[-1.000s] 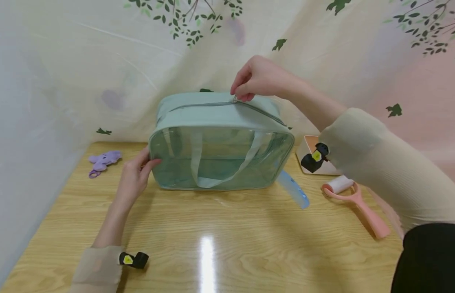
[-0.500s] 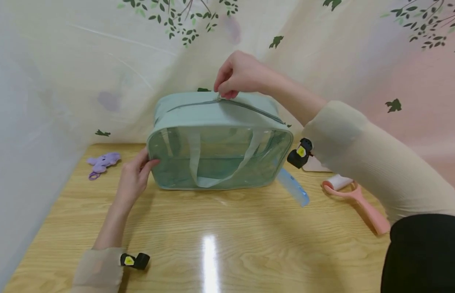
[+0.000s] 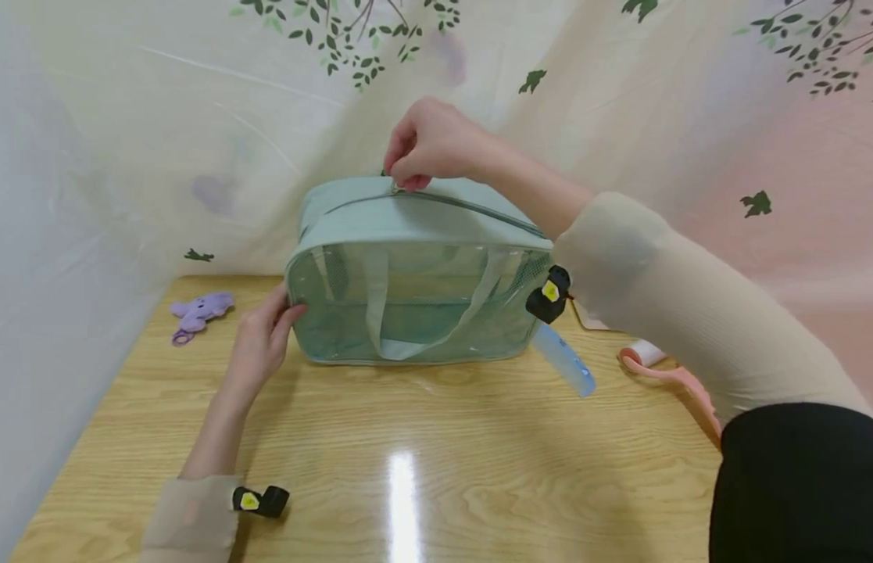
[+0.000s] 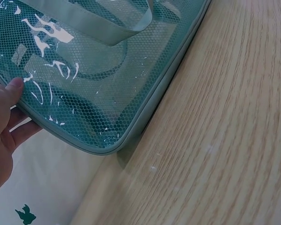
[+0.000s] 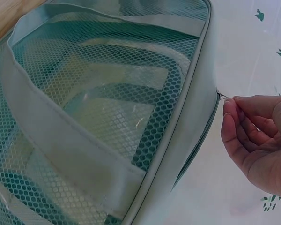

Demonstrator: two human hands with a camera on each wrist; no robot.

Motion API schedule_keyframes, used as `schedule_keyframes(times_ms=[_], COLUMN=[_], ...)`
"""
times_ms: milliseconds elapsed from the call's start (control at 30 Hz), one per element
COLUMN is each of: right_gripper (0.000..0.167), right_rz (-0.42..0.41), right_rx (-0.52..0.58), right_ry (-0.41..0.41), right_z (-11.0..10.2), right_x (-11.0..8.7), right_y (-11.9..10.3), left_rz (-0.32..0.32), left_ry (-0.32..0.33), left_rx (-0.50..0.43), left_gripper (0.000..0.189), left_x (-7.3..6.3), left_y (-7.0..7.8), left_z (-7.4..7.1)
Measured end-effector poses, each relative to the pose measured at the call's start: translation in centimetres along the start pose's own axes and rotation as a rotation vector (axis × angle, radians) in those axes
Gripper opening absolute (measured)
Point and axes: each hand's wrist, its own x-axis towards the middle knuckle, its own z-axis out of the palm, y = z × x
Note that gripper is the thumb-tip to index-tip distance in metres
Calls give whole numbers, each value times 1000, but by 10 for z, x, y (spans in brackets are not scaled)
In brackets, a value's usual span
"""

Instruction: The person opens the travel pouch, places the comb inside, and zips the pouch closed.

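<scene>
A pale green toiletry bag (image 3: 415, 227) with a clear front panel and cloth handle (image 3: 377, 305) stands upright on the table. My left hand (image 3: 256, 344) grips its left edge, thumb on the front and fingers behind, as the left wrist view also shows. Above the bag, my right hand (image 3: 436, 145) pinches the small metal zipper pull (image 5: 222, 95) between thumb and forefinger. The pull sits left of the top's middle. Right of it the zipper line (image 3: 471, 206) looks wider and darker than on the left. Mesh (image 5: 126, 108) shows through the clear panel.
A purple plush keychain (image 3: 202, 311) lies left of the bag. At its lower right is a blue translucent strip (image 3: 566, 361), partly hidden. A pink-handled lint roller (image 3: 664, 371) and a pale box (image 3: 591, 319) are partly behind my right sleeve. A printed cloth hangs behind.
My right hand has moved left along the bag's top, drawing the zipper pull with it. My left hand stays on the left edge, and the bag keeps its place.
</scene>
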Motion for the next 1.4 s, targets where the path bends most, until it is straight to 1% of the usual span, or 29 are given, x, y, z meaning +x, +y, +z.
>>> schedule_keyframes(times_ms=[233,400,667,833,1100,1300,1400], right_gripper=[15,16,18,19,18,19,19], right_rz=[6,-15,-22,-50,-72,-82,-76], right_rx=[-26,-53,-56,-100,-104,-71,-86], right_ry=[-18,-19,-44,-48,-47,-60,-62], right_z=[5,9,16,20,29,40,44], right_x=[7,10,22,27,39,49,53], right_y=[-11,-17,-28,-33,-40,-46,-49], left_rz=[-1,0,-14,-19,-12,-14,-12], left_ry=[14,19,31,31,45,43,44], left_rx=[-14,-42,-42,-64,-77,-74,-71], left_gripper=[30,28,26,28,26,27,27], left_x=[-1,-1,-2,-1,0,-1,0], left_y=[1,0,-1,1,4,4,3], left_z=[0,1,1,2,3,3,3])
